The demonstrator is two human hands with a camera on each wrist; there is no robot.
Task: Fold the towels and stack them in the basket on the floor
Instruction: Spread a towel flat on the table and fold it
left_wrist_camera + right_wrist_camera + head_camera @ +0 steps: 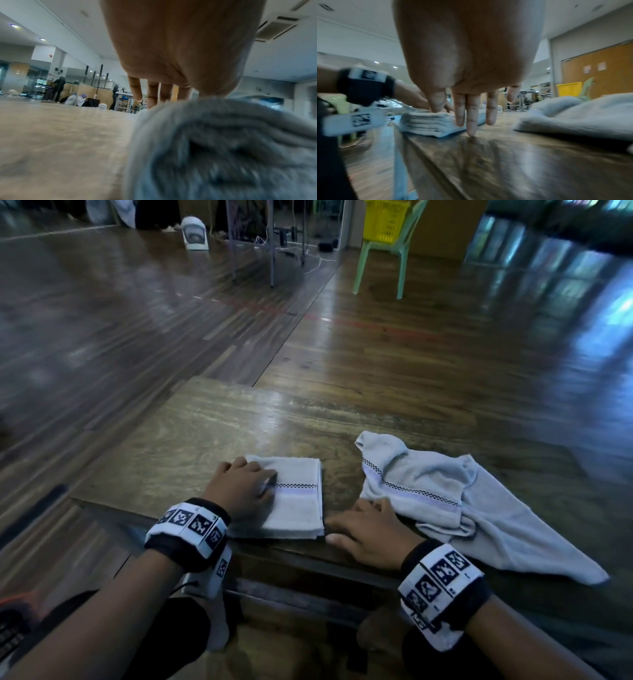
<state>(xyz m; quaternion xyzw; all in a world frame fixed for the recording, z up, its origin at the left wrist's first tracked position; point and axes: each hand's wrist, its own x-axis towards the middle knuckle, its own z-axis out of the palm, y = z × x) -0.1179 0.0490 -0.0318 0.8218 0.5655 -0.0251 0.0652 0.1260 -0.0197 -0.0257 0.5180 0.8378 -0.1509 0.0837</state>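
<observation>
While the left hand [239, 491] lies flat, fingers loose, on the folded towel [294, 501] at the near edge of the low table [191, 436], the right hand [370, 529] rests beside it with fingers straight, gripping nothing. One fold looks complete. Further right the crumpled towel [445, 498] waits untouched; next, the folded towel probably needs gripping and carrying down to the basket, which no view clearly shows. Only the right wrist view reveals the stacked layers of the folded towel [428, 121].
</observation>
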